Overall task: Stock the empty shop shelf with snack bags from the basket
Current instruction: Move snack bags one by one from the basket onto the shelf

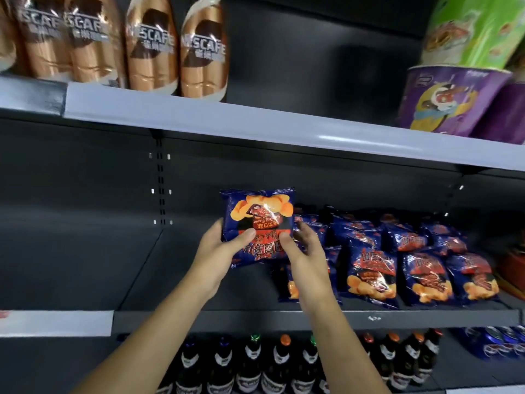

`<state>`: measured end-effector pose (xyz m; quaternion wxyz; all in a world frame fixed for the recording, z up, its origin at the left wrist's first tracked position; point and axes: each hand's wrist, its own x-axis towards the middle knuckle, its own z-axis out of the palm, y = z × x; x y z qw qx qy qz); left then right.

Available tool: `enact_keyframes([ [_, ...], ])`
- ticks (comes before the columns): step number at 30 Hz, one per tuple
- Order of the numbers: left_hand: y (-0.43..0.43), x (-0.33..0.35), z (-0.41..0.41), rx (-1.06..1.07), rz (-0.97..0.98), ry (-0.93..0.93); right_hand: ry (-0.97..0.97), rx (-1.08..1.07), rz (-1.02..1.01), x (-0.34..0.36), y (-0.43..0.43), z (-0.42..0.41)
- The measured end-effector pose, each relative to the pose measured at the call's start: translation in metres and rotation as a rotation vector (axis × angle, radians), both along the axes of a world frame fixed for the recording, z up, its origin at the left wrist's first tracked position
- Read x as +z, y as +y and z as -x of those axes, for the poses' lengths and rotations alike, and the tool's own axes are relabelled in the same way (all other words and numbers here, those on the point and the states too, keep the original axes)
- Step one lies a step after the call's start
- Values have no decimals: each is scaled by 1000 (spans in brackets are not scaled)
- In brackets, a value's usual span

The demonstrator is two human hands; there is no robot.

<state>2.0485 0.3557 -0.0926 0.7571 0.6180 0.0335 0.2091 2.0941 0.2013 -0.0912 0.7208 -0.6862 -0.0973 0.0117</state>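
A dark blue snack bag with orange chips printed on it is held upside down above the dark middle shelf. My left hand grips its lower left side, thumb on the front. My right hand holds its lower right corner. Several matching blue snack bags stand in rows on the right half of the same shelf, just right of the held bag. The left half of the shelf is bare. The basket is out of view.
Coffee bottles stand on the upper shelf at left, with purple and green snack tubs at right. Dark bottles and blue cans fill the shelf below. A grey price rail runs above the middle shelf.
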Motion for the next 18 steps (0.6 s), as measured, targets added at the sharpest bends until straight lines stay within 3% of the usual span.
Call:
enact_keyframes([
  [3,18,-3,-1,-16,15,28,62,55,-97,-6,17,-1],
  [6,39,0,1,36,11,23,-7,13,-11,-9,24,-9],
  [9,64,6,-1,132,-245,28,-83,18,148,-8,27,-19],
  [14,79,15,-4,-41,-646,232,-323,0,321,4,32,-26],
  [16,76,15,-4,-74,-609,166,-365,-13,279,7,35,-27],
  [18,74,12,-4,-47,-454,104,-293,-18,126,8,39,-26],
])
